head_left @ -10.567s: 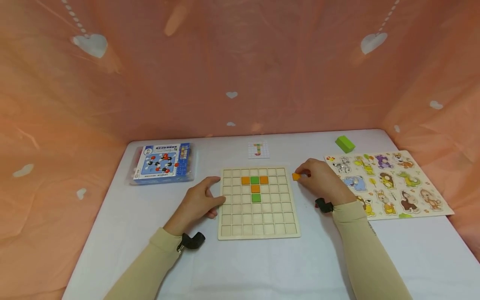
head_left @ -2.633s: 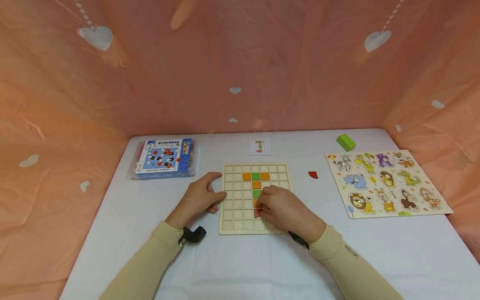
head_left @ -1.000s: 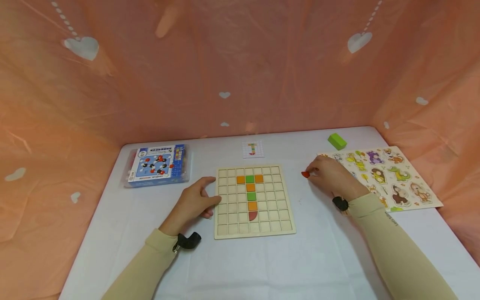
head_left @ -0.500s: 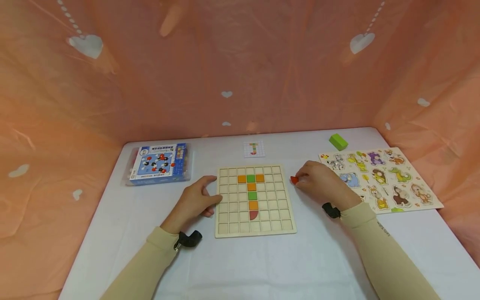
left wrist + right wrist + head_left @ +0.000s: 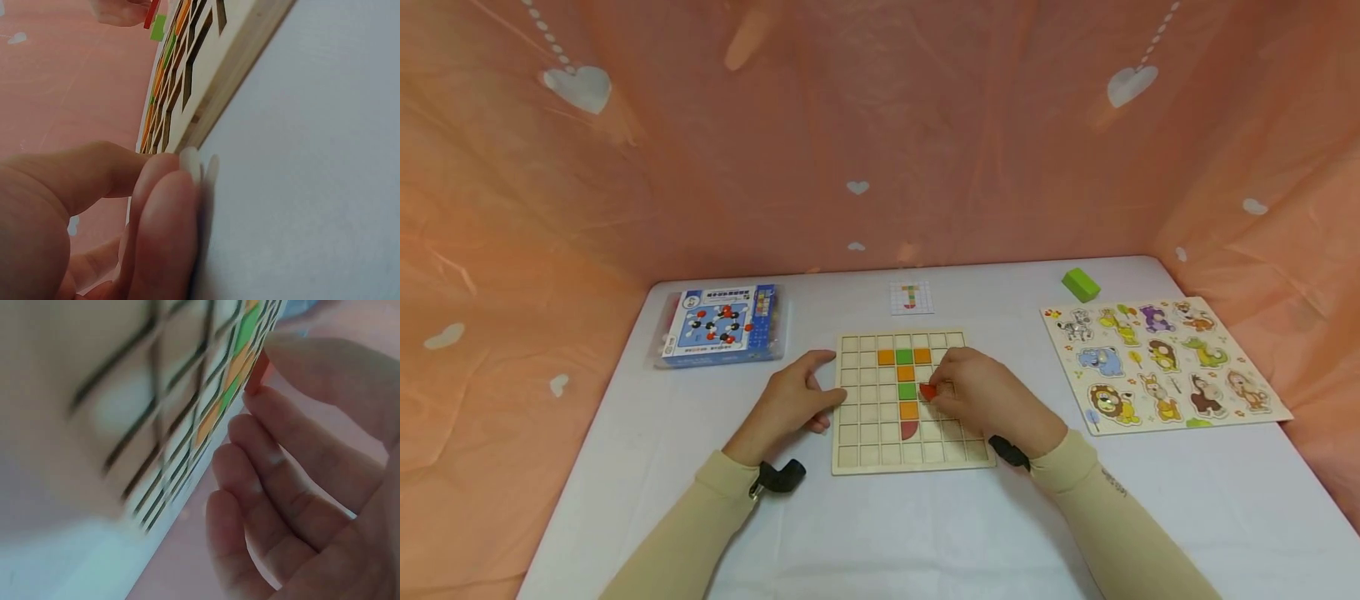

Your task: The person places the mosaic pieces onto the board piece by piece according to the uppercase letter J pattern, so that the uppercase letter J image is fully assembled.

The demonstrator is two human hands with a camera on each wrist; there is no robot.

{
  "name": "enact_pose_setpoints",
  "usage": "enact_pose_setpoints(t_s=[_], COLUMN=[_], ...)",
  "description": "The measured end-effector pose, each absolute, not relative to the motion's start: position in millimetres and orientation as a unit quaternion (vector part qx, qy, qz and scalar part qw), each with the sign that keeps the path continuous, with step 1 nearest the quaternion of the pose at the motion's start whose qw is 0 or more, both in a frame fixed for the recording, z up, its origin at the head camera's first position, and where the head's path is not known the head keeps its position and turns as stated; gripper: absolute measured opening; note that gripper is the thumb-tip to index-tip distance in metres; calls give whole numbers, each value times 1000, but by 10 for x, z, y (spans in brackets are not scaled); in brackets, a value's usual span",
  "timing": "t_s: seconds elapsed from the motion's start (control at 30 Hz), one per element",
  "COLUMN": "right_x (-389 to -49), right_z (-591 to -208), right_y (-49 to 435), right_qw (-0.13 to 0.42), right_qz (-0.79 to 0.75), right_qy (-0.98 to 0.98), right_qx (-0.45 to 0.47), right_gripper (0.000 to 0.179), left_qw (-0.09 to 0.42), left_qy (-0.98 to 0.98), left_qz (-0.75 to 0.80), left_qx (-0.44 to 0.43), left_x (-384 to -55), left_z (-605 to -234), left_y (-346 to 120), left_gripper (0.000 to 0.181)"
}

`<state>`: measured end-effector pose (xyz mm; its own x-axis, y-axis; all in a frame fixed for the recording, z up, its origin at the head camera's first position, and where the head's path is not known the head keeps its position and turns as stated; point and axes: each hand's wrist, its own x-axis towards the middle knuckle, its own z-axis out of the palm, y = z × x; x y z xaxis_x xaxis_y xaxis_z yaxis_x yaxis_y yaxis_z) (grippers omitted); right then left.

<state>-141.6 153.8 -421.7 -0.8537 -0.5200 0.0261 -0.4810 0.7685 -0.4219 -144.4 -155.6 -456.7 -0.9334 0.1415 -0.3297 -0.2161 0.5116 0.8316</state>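
A pale wooden grid board (image 5: pixel 865 454) lies on the table in the head view. Orange and green square tiles run across its upper part and down a column, ending in a red quarter-round tile (image 5: pixel 909 429). Between thumb and index finger, my right hand (image 5: pixel 981 396) pinches another red tile (image 5: pixel 928 392) above the board, right of the lower green tile (image 5: pixel 907 391). The right wrist view shows this red tile (image 5: pixel 257 372) edge-on at the fingertips. At the board's left edge rests my left hand (image 5: pixel 790 404), thumb and index finger spread, holding nothing.
Behind the board lies a small printed pattern card (image 5: pixel 912 298). A blue-labelled box (image 5: pixel 718 327) stands at the back left. An animal puzzle board (image 5: pixel 1165 367) is on the right, with a green block (image 5: pixel 1081 285) behind it. Orange cloth (image 5: pixel 880 133) hangs around the table.
The right hand picked up the red tile from the table at the right and carried it left over the board. The left hand stayed at the board's edge.
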Motion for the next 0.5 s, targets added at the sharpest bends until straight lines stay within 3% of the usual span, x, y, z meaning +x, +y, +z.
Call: enact_pose_setpoints(t_s=[0.17,0.5], right_x=[-1300,-1151], right_z=[-4269,-4334], right_y=[1339,1108], right_qw=[24,4], right_qz=[-204,-207], right_qy=[925,910], right_qx=[-320,-359], right_gripper=[2,15], left_qw=[183,184], left_qy=[851,854], left_qz=[491,487], left_qx=[-25,-27], left_x=[-1450,-1474], left_z=[-4577,-4582], left_y=[-1561,-1557], left_gripper=[71,73])
